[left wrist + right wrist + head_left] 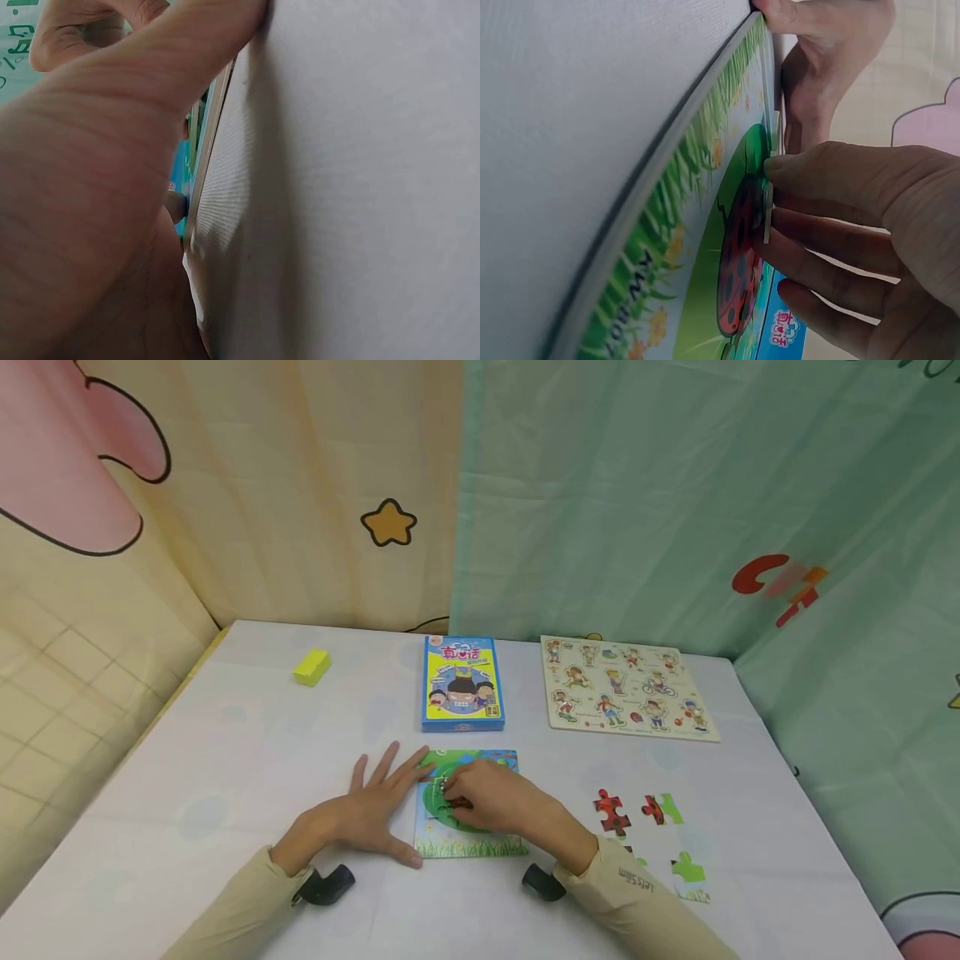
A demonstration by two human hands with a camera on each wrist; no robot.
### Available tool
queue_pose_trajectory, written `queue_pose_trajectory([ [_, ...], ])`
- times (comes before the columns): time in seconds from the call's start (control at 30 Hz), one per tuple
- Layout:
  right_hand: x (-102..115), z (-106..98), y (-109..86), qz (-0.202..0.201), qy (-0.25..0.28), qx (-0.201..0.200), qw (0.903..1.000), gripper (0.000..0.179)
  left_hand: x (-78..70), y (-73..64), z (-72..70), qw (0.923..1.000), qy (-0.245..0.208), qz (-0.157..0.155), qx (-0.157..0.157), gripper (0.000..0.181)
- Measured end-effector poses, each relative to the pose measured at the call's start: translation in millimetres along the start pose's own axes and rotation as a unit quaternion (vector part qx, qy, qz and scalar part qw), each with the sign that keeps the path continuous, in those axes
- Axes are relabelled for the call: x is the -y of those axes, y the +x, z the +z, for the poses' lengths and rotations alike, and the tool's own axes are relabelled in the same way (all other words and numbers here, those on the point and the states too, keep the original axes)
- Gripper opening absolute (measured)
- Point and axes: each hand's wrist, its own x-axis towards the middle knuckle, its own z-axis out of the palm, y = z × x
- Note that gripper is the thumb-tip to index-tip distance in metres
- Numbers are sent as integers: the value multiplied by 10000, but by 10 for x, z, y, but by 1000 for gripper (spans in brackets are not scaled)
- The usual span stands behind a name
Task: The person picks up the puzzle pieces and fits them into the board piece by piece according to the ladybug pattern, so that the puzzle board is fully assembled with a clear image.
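A jigsaw board [472,847] with a printed ladybug, green leaf and grass lies in front of me on the white table. My left hand [367,814] is spread at its left side, with the fingertips and thumb touching the edge. Over the middle of the board, my right hand [495,795] pinches a thin puzzle piece [768,214] between thumb and fingers. That piece is seen nearly edge-on in the right wrist view, tilted against the picture. Fingers hide much of its face. The left wrist view shows mostly the palm and thumb beside the board's edge.
Several loose jigsaw pieces, among them a red one [612,812] and a green one [690,875], lie right of the board. Behind stand a blue and yellow card box [462,685] and a wooden picture puzzle [626,687]. A yellow block [312,667] lies back left.
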Motion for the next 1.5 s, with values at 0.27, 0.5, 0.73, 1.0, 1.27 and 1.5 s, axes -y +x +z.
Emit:
queue_pose_trajectory([
  [0.27, 17, 36, 1, 174, -165, -126, 9996, 11, 7, 14, 25, 10000, -2, -48, 27, 124],
  [0.5, 44, 25, 21, 316, -579, -59, 9978, 7, 9, 14, 16, 10000, 24, -18, -19, 124],
  [0.73, 29, 21, 60, 394, -615, -85, 9973, 8, 5, 20, -18, 9999, -41, -44, -93, 121],
  [1.0, -26, -7, 50, 547, -437, 133, 9975, 12, 32, 35, -19, 9996, 99, 67, -260, 119],
  [1.27, -107, -72, -92, 634, 9, 477, 9968, 36, 92, 25, -17, 9995, -23, 148, -270, 119],
  [1.5, -286, -171, -424, 767, 398, 118, 9962, 37, 94, 14, -17, 9995, -77, 182, -262, 119],
])
